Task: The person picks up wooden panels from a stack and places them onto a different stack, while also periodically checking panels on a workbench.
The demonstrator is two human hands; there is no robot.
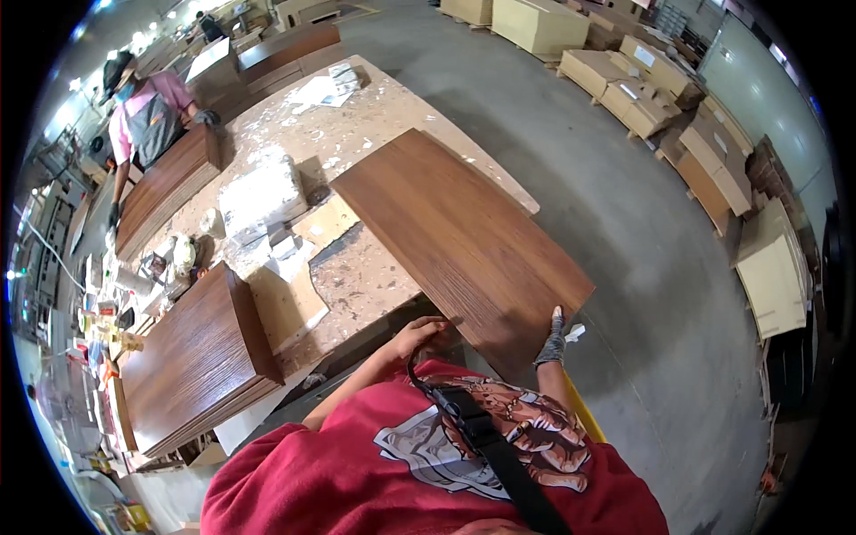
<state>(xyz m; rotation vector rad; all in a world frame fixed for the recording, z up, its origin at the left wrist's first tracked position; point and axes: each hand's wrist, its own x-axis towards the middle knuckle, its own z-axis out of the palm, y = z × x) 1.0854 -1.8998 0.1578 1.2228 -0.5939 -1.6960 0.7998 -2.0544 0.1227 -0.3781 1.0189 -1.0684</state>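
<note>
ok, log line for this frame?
left hand: on brown panel near edge | right hand: gripping panel corner | panel: overhanging workbench

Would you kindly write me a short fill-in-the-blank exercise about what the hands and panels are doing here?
1. Both hands grip the near edge of a wood-grain ____ panel.
2. The right hand wears a grey ____.
3. The left hand is ____.
4. The panel's far end rests on the paint-spattered ____.

Missing words: brown; glove; bare; workbench
</note>
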